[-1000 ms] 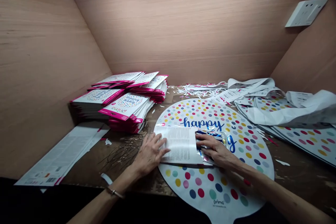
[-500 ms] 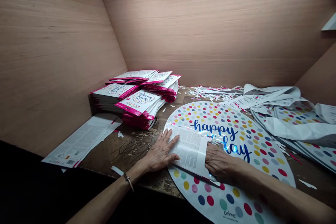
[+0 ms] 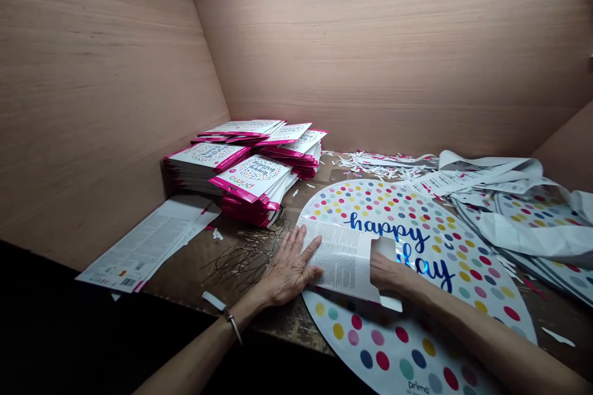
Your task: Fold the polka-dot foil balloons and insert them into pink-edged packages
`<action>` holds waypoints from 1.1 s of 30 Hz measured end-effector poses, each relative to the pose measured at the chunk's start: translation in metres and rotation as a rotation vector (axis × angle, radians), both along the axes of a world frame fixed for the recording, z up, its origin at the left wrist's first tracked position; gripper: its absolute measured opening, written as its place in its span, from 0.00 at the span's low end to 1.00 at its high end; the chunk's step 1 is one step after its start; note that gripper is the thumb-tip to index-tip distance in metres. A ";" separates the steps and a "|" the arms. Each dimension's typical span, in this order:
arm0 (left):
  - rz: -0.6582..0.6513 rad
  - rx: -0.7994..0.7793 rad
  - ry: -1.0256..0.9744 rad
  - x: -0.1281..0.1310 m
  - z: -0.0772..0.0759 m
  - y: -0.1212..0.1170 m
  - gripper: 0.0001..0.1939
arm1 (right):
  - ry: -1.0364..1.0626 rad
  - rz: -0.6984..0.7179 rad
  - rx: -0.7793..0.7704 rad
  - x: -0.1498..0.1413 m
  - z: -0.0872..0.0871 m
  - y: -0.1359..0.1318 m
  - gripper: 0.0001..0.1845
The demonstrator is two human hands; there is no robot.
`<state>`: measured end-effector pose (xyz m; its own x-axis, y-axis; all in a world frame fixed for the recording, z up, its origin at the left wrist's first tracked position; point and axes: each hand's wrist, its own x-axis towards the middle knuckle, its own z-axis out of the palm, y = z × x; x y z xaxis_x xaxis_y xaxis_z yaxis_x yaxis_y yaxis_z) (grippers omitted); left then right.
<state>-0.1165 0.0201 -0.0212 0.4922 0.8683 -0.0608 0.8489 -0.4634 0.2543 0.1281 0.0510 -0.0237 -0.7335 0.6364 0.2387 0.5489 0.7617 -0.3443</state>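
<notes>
A flat round foil balloon point(image 3: 417, 241) with coloured dots and blue "happy ...day" lettering lies on the worn table. On it rests a white printed package sleeve point(image 3: 345, 259). My left hand point(image 3: 290, 268) lies flat, fingers spread, pressing the sleeve's left edge. My right hand point(image 3: 384, 274) is pushed inside the sleeve from its right end; only the wrist side shows and its fingers are hidden.
Stacks of pink-edged packaged balloons point(image 3: 250, 170) stand at the back left. A printed sheet point(image 3: 148, 244) lies by the left wall. More dotted balloons and white paper point(image 3: 523, 216) pile up at right. Paper scraps point(image 3: 375, 163) litter the back. Wooden walls point(image 3: 92, 92) enclose the bench.
My right hand has slid deeper into the sleeve, so its fingers no longer show. The shiny folded foil seen at the sleeve's mouth is now hidden. My view has shifted left.
</notes>
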 end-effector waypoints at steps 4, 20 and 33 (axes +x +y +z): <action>-0.031 0.091 0.052 0.002 -0.001 -0.001 0.33 | -0.042 0.096 -0.005 0.039 0.022 -0.020 0.16; -0.380 0.132 0.012 0.080 0.008 -0.033 0.48 | 0.003 -0.131 0.060 0.036 0.009 -0.053 0.10; -0.366 0.132 -0.065 0.078 0.002 -0.035 0.48 | -0.486 -0.042 0.441 0.015 0.013 -0.060 0.11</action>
